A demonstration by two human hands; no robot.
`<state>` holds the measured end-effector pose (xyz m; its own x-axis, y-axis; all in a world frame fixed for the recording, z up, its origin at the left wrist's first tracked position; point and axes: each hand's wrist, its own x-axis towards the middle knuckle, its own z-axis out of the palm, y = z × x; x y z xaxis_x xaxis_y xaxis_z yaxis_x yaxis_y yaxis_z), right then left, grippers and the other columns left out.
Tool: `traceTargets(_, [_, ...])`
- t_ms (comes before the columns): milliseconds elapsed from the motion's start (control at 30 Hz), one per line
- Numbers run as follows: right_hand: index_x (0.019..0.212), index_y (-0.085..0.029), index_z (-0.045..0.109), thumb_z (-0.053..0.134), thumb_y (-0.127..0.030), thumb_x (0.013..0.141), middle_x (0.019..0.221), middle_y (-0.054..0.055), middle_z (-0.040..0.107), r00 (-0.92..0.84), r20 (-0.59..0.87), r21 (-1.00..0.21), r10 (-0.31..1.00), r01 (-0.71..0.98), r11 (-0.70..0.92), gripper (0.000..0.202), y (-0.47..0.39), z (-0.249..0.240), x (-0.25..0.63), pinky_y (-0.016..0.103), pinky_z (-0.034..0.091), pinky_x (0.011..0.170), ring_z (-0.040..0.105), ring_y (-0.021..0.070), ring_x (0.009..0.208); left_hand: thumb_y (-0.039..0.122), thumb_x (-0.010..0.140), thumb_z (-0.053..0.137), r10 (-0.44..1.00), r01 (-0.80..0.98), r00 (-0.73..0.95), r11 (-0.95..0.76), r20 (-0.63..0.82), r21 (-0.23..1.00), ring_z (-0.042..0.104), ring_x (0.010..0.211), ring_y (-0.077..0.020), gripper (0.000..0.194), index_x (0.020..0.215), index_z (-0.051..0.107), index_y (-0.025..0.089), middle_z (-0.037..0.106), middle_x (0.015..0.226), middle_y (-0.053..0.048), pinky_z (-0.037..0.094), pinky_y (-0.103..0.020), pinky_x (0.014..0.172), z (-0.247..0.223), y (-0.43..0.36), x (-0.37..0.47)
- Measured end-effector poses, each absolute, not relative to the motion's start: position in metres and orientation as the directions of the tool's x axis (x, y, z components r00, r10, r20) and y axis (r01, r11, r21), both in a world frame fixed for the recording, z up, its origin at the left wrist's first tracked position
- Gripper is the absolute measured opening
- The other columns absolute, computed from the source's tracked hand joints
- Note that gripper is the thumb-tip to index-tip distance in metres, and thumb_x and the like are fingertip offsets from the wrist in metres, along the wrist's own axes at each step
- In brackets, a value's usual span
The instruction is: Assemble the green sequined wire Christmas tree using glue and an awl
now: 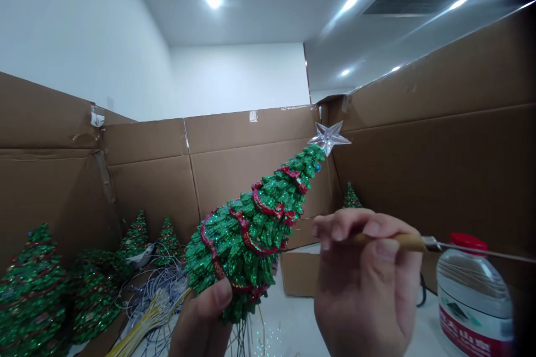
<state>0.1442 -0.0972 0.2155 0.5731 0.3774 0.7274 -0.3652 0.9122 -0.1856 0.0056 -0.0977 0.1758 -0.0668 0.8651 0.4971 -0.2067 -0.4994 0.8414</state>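
Observation:
My left hand (203,318) is closed around the lower part of a small green glitter Christmas tree (247,223), which tilts up to the right. Red glittery garlands and bows wind round the tree, and a clear star (329,138) tops it. Thin wires hang below its base. To the right of the tree, apart from it, my right hand (368,279) grips a wooden-handled tool (408,242) between thumb and fingers. A metal collar and a long thin metal shaft extend from its handle to the right; the exact kind of tool cannot be made out.
More glitter trees (31,284) stand at the left, near bundled wires (153,312). A red-capped clear plastic jug (473,295) is at the right. Cardboard walls (251,162) surround the white table (293,318), with a cardboard piece (298,274) behind my hands.

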Motion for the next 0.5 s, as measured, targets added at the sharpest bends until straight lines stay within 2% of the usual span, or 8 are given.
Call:
traceTargets(67, [0.081,-0.024,0.047,0.056,-0.037,0.083,0.080,-0.001,0.046,0.611,0.686,-0.189,0.394,-0.374,0.908,0.017,-0.090,0.216,0.146,0.026,0.043,0.060,0.045,0.0103,0.062,0.049,0.064,0.066,0.898,-0.259,-0.055,-0.436,0.437,0.862,0.057,0.110,-0.0339,0.046,0.104,0.067,0.026,0.072,0.095,-0.003,0.050,-0.045,0.092,0.176,-0.100,0.006])
traceTargets(167, [0.091,-0.025,0.044,0.065,-0.047,0.071,0.089,0.001,0.048,0.509,0.707,-0.289,0.491,-0.426,0.857,0.036,-0.083,0.213,0.146,0.028,0.045,0.060,0.049,0.0121,0.065,0.045,0.059,0.071,0.919,-0.307,0.038,-0.364,0.393,0.879,0.053,0.114,-0.0352,0.053,0.108,0.065,0.025,0.072,0.097,-0.003,0.047,-0.046,0.095,0.186,-0.106,0.016])
traceTargets(233, [0.098,-0.027,0.040,0.065,-0.042,0.072,0.091,0.002,0.048,0.514,0.658,-0.363,0.550,-0.423,0.830,0.039,-0.081,0.211,0.144,0.030,0.046,0.064,0.051,0.0136,0.068,0.043,0.058,0.071,0.919,-0.316,0.114,-0.326,0.377,0.891,0.050,0.117,-0.0355,0.059,0.112,0.063,0.023,0.070,0.102,-0.006,0.044,-0.047,0.098,0.192,-0.108,0.026])
traceTargets(333, [0.098,-0.028,0.037,0.059,-0.036,0.078,0.085,0.000,0.047,0.607,0.553,-0.411,0.571,-0.397,0.821,0.031,-0.078,0.209,0.143,0.030,0.047,0.066,0.051,0.0127,0.065,0.045,0.059,0.070,0.913,-0.330,0.184,-0.293,0.365,0.898,0.047,0.121,-0.0349,0.065,0.119,0.059,0.020,0.067,0.109,-0.009,0.040,-0.047,0.101,0.194,-0.107,0.039])
traceTargets(500, [0.093,-0.027,0.035,0.058,-0.036,0.078,0.079,-0.002,0.043,0.621,0.506,-0.408,0.599,-0.440,0.800,0.029,-0.071,0.211,0.147,0.028,0.047,0.064,0.049,0.0117,0.063,0.052,0.058,0.069,0.916,-0.312,0.095,-0.344,0.389,0.886,0.046,0.121,-0.0346,0.064,0.117,0.060,0.029,0.068,0.109,-0.003,0.043,-0.047,0.100,0.182,-0.100,0.048])
